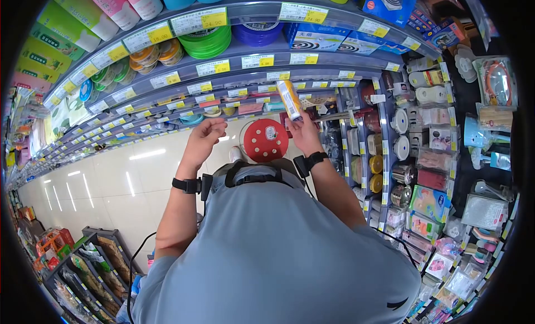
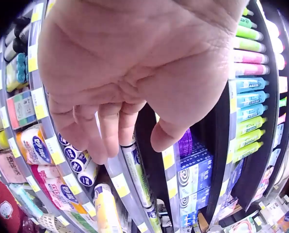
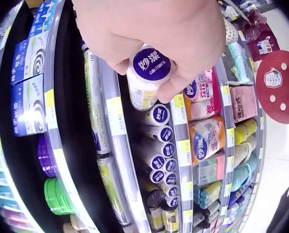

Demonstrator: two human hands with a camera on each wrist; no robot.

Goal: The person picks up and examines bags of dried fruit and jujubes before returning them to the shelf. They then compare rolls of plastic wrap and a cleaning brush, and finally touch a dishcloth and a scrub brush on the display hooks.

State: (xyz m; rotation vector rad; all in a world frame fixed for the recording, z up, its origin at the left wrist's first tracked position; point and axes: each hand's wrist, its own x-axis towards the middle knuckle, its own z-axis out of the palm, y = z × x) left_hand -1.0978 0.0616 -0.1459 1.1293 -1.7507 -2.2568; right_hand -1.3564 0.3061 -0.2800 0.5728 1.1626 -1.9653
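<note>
My right hand (image 1: pixel 306 137) grips the lower end of a yellow-and-white wrapped roll (image 1: pixel 289 99), tilted upward in front of the shelves. The right wrist view shows the fingers and thumb around the white end of the roll (image 3: pixel 143 92), which bears a round purple label. Behind it, several similar rolls (image 3: pixel 159 133) lie stacked on a shelf with their labelled ends outward. My left hand (image 1: pixel 204 140) hovers to the left of the roll and holds nothing, its fingers relaxed and slightly bent. In the left wrist view its palm (image 2: pixel 135 63) hides part of the shelves.
Long shelves with price tags (image 1: pixel 212 67) curve across the front, carrying green tubs (image 1: pixel 205 41) and blue boxes (image 1: pixel 317 37). A red round stool (image 1: pixel 261 148) with holes stands below my hands. Hanging goods (image 1: pixel 432 134) line the right side; tiled floor (image 1: pixel 106 173) stretches left.
</note>
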